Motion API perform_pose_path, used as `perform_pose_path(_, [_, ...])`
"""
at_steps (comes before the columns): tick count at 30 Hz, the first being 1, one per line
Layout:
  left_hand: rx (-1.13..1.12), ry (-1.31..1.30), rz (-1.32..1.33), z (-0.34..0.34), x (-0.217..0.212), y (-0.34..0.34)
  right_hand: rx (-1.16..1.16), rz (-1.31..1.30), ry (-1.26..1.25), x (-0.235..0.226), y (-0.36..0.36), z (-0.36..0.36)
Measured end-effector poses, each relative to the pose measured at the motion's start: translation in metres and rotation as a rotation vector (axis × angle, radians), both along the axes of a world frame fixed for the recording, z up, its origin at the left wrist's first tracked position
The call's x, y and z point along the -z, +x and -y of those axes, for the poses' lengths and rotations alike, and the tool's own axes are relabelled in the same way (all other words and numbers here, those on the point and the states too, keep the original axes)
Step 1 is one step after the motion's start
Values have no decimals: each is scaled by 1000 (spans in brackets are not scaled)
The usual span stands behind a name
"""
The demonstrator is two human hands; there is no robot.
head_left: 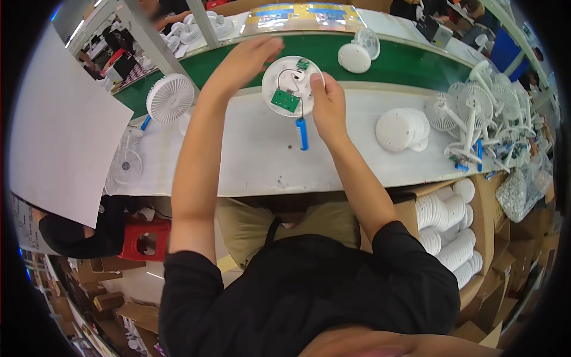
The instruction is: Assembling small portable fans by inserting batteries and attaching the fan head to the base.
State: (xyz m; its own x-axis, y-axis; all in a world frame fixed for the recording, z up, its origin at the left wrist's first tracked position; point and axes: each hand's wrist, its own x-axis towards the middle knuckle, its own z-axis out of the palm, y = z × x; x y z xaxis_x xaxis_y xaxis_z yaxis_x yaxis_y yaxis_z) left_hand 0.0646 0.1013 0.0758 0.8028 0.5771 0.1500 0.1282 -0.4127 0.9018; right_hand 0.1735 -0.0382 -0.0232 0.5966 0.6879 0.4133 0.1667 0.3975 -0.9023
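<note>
My right hand [330,110] grips the right rim of a white round fan base [275,80], thumb on its inner side. The base is held tilted above the table, its open inside facing me. Inside it lie a green circuit board [285,100], a smaller green board [303,63] at the upper edge and thin wires. From a wire below the rim hangs a blue cylindrical battery [302,134]. Beyond the base's upper left edge is my left hand [253,56], apart from it, fingers curled together; whatever they may hold is hidden.
A stack of white discs [401,129] and a cluster of white fans [476,107] stand on the right. One white fan [171,99] is at left. Two round white parts [355,58] sit on the green belt [321,50]. A carton [488,220] of discs stands below right.
</note>
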Motion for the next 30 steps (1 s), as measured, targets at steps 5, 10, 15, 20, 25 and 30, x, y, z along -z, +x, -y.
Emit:
perform_pose_path(5, [-70, 96, 265, 129, 47, -54, 41, -249, 92, -10, -40, 52])
perform_pose_path(10, [-366, 422, 325, 149, 69, -66, -20, -205, 30, -4, -67, 76])
perform_pose_path(15, [-436, 303, 432, 143, 91, -64, 193, 116, 51, -4, -76, 75])
perform_pose_path(20, [-513, 36, 567, 154, 92, -64, 283, 561, 78, -15, -62, 65])
perform_pose_path(25, [-527, -242, 718, 159, 93, -64, 155, 762, -11, -29, -61, 63])
perform_pose_path(30, [-478, -278, 699, 154, 94, -76, 65, 768, -164, -49, -67, 65])
